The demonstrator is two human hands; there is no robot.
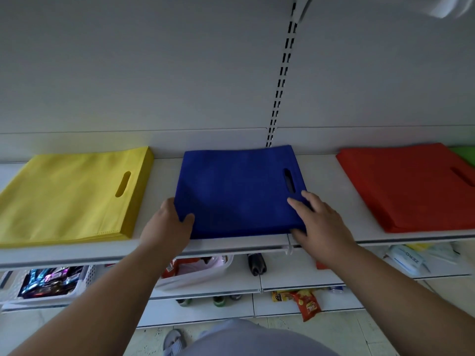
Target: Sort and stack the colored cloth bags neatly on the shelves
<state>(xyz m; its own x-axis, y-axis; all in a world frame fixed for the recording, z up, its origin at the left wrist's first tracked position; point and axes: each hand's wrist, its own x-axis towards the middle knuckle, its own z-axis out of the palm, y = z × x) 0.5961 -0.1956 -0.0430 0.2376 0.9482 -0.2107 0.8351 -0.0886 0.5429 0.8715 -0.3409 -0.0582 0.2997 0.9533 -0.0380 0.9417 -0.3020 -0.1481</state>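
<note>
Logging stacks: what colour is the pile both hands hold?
Blue; the pile shows best in the head view, between yellow and red piles.

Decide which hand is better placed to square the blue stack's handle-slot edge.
Probably the right hand: it grips the blue stack at its near right corner, just below the handle slot. The left hand holds the opposite corner.

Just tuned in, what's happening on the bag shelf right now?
A person is squaring up the blue stack in the middle of the shelf. The left hand grips its near left corner, and the right hand holds its near right corner, fingers on top. The yellow stack lies to the left, the red stack to the right, with a bit of green bag behind it.
</note>
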